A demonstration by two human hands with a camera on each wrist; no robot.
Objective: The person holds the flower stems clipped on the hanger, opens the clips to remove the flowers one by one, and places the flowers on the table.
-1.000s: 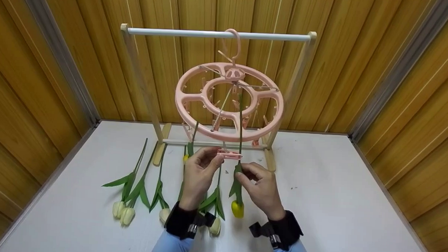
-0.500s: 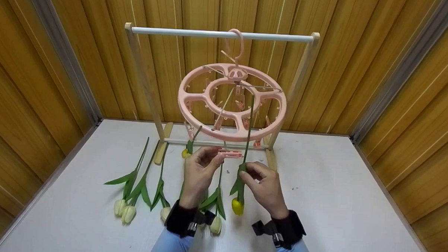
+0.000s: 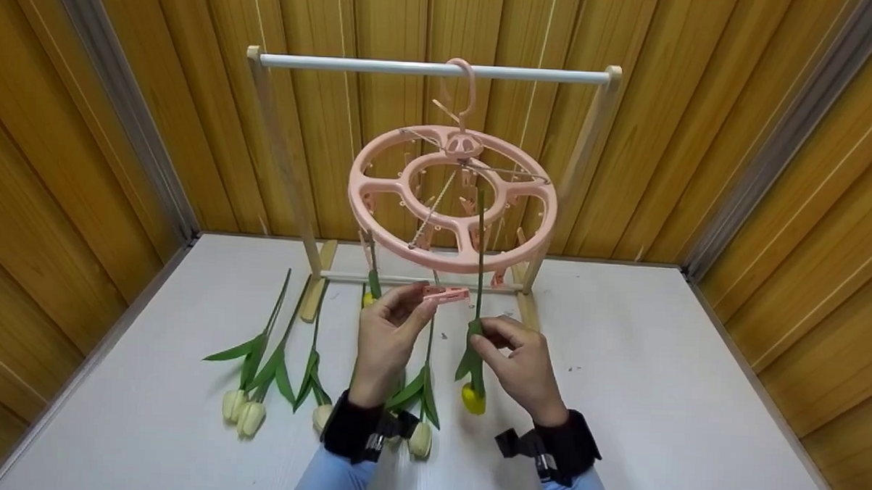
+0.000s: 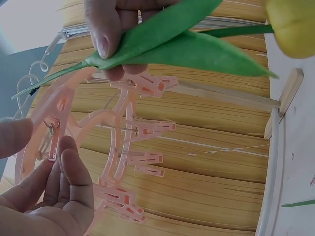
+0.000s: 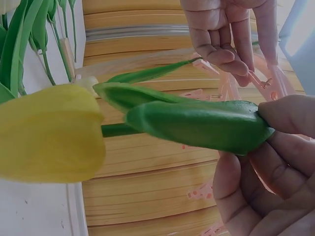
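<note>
Left hand [image 3: 388,329] pinches a pink clip [image 3: 446,295] — right hand [image 3: 522,368] pinches the yellow tulip [image 3: 474,377], bloom down.

Two yellow tulips [image 3: 473,398] hang, five white tulips [image 3: 249,417] lie flat, one pink hanger [image 3: 453,198], one rack [image 3: 435,69].
</note>
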